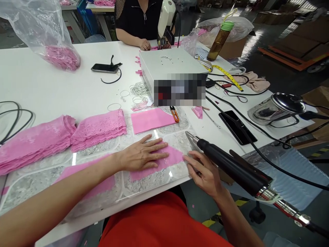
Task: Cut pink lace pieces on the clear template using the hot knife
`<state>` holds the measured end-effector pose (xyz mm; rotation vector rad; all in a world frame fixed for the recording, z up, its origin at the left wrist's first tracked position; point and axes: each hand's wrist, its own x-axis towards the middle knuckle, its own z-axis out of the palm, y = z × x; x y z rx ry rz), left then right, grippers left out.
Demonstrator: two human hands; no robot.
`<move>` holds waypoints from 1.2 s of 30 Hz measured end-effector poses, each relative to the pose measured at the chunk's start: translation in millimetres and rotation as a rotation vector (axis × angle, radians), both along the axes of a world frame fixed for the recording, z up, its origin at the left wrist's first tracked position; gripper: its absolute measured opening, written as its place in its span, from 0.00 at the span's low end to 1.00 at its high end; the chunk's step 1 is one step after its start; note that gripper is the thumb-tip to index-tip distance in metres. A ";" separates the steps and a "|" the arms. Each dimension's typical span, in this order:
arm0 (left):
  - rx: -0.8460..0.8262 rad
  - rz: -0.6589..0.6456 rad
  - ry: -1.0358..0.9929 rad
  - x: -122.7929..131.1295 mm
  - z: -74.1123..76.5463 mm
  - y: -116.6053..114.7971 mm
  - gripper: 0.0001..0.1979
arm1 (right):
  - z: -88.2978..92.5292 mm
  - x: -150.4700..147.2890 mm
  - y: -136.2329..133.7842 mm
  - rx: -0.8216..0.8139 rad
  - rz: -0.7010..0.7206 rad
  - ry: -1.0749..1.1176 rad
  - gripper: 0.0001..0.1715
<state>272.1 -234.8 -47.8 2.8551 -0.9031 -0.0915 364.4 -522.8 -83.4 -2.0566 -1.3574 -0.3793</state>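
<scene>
My left hand [142,154] lies flat with fingers spread on a pink fabric piece [174,156], pressing it against a clear-covered, grey-patterned mat [154,183]. At the right corner of that piece, the thumb and forefinger of my right hand [203,171] touch the fabric. A black-handled ultrasonic cutter [231,166] with a pointed metal tip rests along the right hand, apparently held by its other fingers, which are partly hidden. Its tip is above the mat, beyond the fabric. Under my left forearm lies another pink piece [102,185]. A pink rectangle [151,120] sits farther back, beside orange-handled snips [175,115].
Stacks of pink lace [99,128] lie at left. A pale metal box [174,63] stands behind the mat, near elastic cords [139,89]. At right are a phone [238,127], a steel pot [277,108], cables and a bottle [220,41]. A co-worker [138,20] sits opposite.
</scene>
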 end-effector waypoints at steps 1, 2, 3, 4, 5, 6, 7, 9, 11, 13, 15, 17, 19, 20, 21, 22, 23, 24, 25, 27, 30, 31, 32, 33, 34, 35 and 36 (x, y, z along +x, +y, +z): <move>0.000 -0.001 -0.005 0.2 -0.3 -0.1 0.25 | 1.0 0.6 0.3 -0.016 0.003 -0.016 0.23; 0.000 -0.004 -0.009 0.2 -0.4 -0.1 0.25 | 1.8 1.0 0.6 -0.036 0.006 -0.029 0.24; 0.002 -0.005 -0.012 0.2 -0.5 -0.1 0.25 | 2.4 1.3 1.0 -0.054 0.007 -0.037 0.24; 0.003 -0.007 -0.013 0.1 -0.5 0.0 0.25 | 2.7 1.3 1.3 -0.067 0.006 -0.040 0.24; 0.003 -0.009 -0.014 -0.1 -0.3 0.1 0.25 | 2.8 1.0 1.6 -0.074 -0.002 -0.040 0.24; 0.003 -0.008 -0.013 -0.4 0.0 0.3 0.25 | 2.8 0.5 2.0 -0.074 -0.016 -0.039 0.23; 0.001 -0.006 -0.011 -0.7 0.4 0.5 0.25 | 2.6 -0.2 2.5 -0.068 -0.034 -0.040 0.22; -0.004 0.000 -0.009 -1.4 1.2 0.8 0.25 | 2.3 -1.6 3.2 -0.040 -0.065 -0.050 0.21; -0.005 0.003 -0.005 -1.7 2.1 0.6 0.25 | 2.5 -2.5 3.6 -0.023 -0.077 -0.064 0.22; -0.002 0.000 0.000 -1.5 2.8 -0.3 0.25 | 3.2 -2.4 3.4 -0.043 -0.062 -0.085 0.24; 0.000 -0.007 0.002 -0.4 3.1 -1.5 0.24 | 3.9 -1.6 2.9 -0.080 -0.041 -0.110 0.26; 0.002 -0.016 0.001 1.1 2.9 -2.7 0.24 | 4.0 -0.9 2.6 -0.091 -0.030 -0.123 0.25; 0.006 -0.022 -0.002 2.7 2.2 -3.7 0.24 | 3.6 -0.7 2.7 -0.074 -0.038 -0.118 0.23; 0.009 -0.025 -0.004 3.5 1.7 -4.1 0.24 | 3.4 -0.8 2.8 -0.063 -0.045 -0.111 0.22; 0.010 -0.029 -0.006 4.1 1.3 -4.4 0.24 | 3.2 -1.1 3.1 -0.053 -0.053 -0.104 0.22; 0.008 -0.033 -0.009 4.6 1.0 -4.6 0.24 | 3.1 -1.5 3.2 -0.043 -0.061 -0.098 0.22; 0.005 -0.036 -0.011 5.0 0.8 -4.9 0.25 | 3.1 -1.9 3.4 -0.036 -0.068 -0.090 0.21; 0.001 -0.039 -0.012 5.3 0.7 -5.1 0.25 | 3.1 -2.3 3.4 -0.030 -0.073 -0.084 0.21; -0.002 -0.041 -0.010 5.5 0.7 -5.3 0.25 | 3.1 -2.6 3.4 -0.024 -0.076 -0.079 0.21; -0.007 -0.041 -0.004 5.6 0.8 -5.6 0.25 | 2.8 -3.2 3.2 -0.015 -0.080 -0.072 0.20; -0.019 -0.032 0.005 5.4 0.1 -5.7 0.25 | 0.9 -3.9 2.7 -0.005 -0.091 -0.047 0.21; -0.026 -0.027 0.006 5.3 -0.3 -5.7 0.25 | 0.0 -4.1 2.5 0.001 -0.095 -0.036 0.21; -0.031 -0.023 0.007 5.3 -0.7 -5.6 0.25 | -1.1 -4.3 2.2 0.007 -0.099 -0.026 0.22; -0.035 -0.021 0.008 5.4 -1.1 -5.7 0.25 | -2.2 -4.4 1.8 0.017 -0.101 -0.019 0.22; -0.038 -0.021 0.009 5.7 -1.2 -5.8 0.25 | -3.4 -4.5 1.2 0.029 -0.104 -0.016 0.23; -0.039 -0.023 0.008 6.1 -1.1 -6.1 0.25 | -4.5 -4.4 0.3 0.042 -0.108 -0.018 0.24; -0.038 -0.027 0.007 6.8 -0.7 -6.6 0.25 | -5.7 -4.4 -0.8 0.056 -0.116 -0.023 0.24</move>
